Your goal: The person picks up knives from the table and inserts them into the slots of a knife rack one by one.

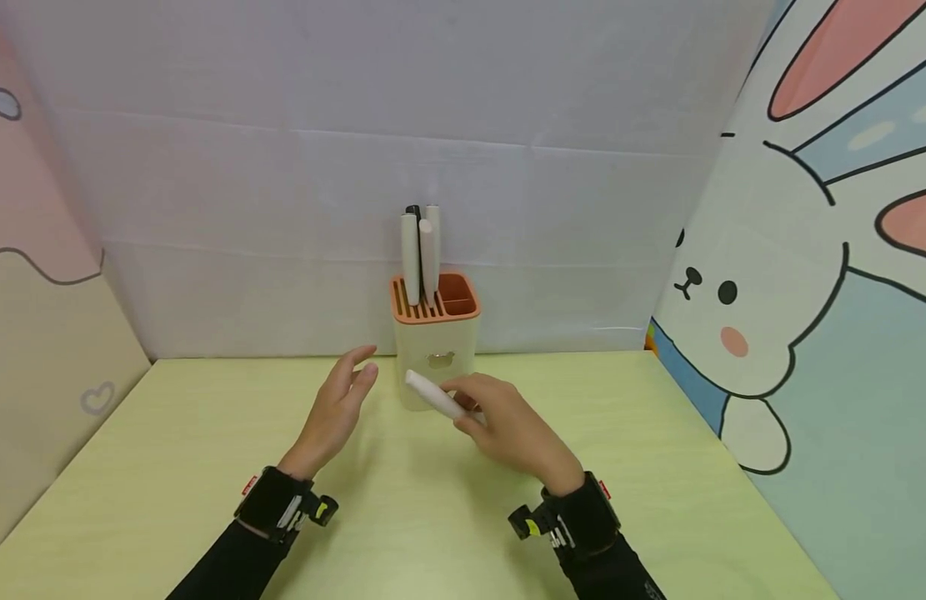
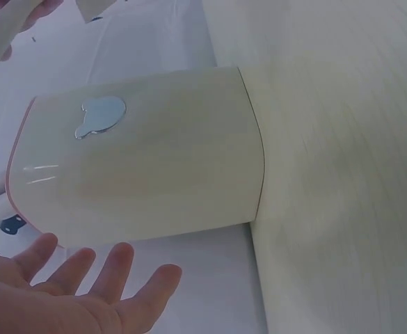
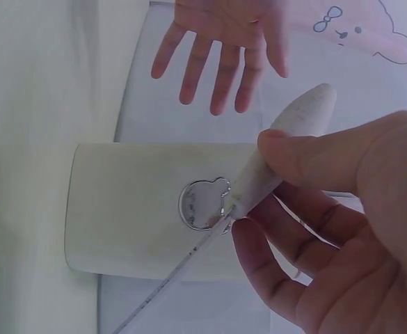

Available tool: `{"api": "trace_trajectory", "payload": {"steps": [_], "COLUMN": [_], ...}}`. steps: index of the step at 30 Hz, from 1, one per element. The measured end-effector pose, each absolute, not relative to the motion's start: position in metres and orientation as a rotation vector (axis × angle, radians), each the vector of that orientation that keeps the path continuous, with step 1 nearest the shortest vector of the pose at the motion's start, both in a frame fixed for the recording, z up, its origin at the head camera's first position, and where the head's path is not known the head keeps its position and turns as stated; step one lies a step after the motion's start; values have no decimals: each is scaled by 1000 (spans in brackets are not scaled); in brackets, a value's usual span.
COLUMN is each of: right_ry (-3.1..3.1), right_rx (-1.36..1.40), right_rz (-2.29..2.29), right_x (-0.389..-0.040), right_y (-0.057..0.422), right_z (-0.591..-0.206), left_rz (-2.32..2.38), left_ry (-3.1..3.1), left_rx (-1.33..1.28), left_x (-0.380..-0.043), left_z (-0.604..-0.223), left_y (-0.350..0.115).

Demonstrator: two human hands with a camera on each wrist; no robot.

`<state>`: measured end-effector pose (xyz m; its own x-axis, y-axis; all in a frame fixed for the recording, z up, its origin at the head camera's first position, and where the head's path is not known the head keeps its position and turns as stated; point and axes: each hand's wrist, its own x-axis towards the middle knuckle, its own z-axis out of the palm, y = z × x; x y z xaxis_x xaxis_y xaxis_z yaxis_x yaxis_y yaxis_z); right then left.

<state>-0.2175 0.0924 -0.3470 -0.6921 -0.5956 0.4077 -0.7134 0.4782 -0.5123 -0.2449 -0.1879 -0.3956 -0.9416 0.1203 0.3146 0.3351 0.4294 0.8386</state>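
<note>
My right hand (image 1: 508, 421) pinches the white handle of a knife (image 1: 432, 393) in front of a cream knife block (image 1: 425, 342). The handle's rounded end points up and to the left. In the right wrist view, the knife's thin metal blade (image 3: 179, 271) shows edge-on and slants down from the handle; the head view hides it. My left hand (image 1: 335, 417) holds nothing, its fingers loosely extended near the block's left side. Slots in the block's orange top hold several white handles (image 1: 409, 258) and a black one (image 1: 413, 209).
The block stands at the back of the pale yellow table (image 1: 170, 467), close to a white sheet (image 1: 282, 192). Patterned side panels flank the table, with a cartoon rabbit (image 1: 748, 275) on the right one. Orange-rimmed compartments (image 1: 458, 292) open at the block's top right.
</note>
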Motion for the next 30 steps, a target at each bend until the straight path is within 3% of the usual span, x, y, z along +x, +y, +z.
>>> {"api": "trace_trajectory", "payload": {"steps": [30], "right_ry": [-2206], "right_rx": [906], "right_rz": [1385], "right_x": [-208], "right_y": [91], "right_z": [-331], "left_rz": [-1485], "left_ry": [-2493], "left_rx": [-412], "left_x": [-245], "left_z": [-397], "left_y": [-186]}}
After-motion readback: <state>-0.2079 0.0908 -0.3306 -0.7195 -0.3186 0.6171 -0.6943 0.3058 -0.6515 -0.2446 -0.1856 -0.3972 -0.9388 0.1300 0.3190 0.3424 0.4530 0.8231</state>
